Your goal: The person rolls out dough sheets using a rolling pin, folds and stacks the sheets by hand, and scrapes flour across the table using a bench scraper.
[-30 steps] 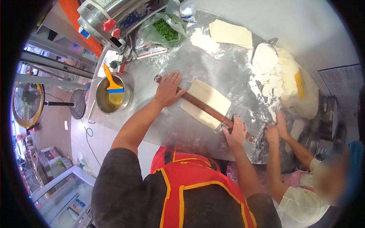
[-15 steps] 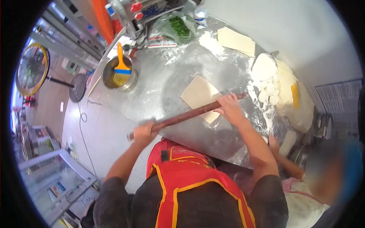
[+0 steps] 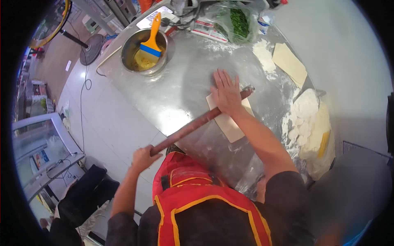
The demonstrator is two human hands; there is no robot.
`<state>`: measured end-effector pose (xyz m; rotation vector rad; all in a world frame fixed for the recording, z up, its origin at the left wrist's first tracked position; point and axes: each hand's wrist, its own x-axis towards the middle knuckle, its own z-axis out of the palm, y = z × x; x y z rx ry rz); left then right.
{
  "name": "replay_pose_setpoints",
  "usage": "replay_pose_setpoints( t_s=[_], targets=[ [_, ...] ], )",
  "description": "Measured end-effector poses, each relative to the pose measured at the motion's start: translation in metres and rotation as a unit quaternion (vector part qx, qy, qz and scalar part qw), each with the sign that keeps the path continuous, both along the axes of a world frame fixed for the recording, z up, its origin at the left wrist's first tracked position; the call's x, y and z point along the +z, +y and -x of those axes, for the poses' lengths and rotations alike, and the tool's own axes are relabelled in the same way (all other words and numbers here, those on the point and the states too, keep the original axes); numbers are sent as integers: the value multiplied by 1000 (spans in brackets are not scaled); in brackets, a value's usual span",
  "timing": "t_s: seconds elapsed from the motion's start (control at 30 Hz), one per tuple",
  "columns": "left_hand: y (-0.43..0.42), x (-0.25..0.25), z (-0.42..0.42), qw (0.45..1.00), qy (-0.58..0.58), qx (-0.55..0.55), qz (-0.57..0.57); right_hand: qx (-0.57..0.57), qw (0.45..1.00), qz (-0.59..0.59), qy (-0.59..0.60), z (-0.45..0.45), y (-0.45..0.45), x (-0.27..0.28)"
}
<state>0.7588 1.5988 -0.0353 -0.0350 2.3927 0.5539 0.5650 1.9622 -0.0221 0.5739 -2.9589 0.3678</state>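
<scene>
A long brown rolling pin (image 3: pixel 188 128) lies slantwise over a pale rectangular sheet of dough (image 3: pixel 230 126) on the metal table. My left hand (image 3: pixel 142 159) is wrapped round the pin's near end, out past the table edge. Toward the far end, my right hand (image 3: pixel 227 93) rests palm down on the pin, its fingers stretched out beyond it. The pin and that hand cover part of the dough's upper area.
A metal pot (image 3: pixel 128 51) holds an orange brush (image 3: pixel 152 39) and yellow paste. Chopped greens in a plastic bag (image 3: pixel 238 24) lie at the back. Stacked dough sheets (image 3: pixel 289 64), flour (image 3: pixel 303 110) and a bulky bag (image 3: pixel 321 143) are on the right, near another person (image 3: pixel 351 192).
My right hand has gone from gripping the pin to lying flat on it with fingers extended. The view has shifted, and the person at right is lower in it.
</scene>
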Motion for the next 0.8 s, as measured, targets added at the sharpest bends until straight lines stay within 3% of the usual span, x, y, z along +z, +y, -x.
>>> replay_pose_setpoints(
  t_s=[0.1, 0.2, 0.33, 0.47, 0.63, 0.73, 0.8],
  targets=[
    [-12, 3, 25, 999, 15, -40, 5, 5, 1000, 27, -9, 38, -22, 3],
    [6, 46, 33, 996, -42, -71, 21, 1, 995, -42, -90, -3, 17, 0],
    [6, 36, 21, 996, -82, -42, -6, 8, 995, -20, -93, -28, 38, 3],
    [-28, 2, 36, 995, -91, -19, -38, 12, 994, -83, -70, 34, -4, -3],
    [-43, 0, 62, 994, -101, -27, -22, 0, 994, -91, -53, 68, -28, -7],
    [-48, -4, 62, 1000, -7, -16, -26, 14, 997, -73, -5, 78, -32, -11],
    [-42, -6, 53, 1000, -7, -15, -27, 27, 998, -50, 27, 69, -26, -9]
  ],
)
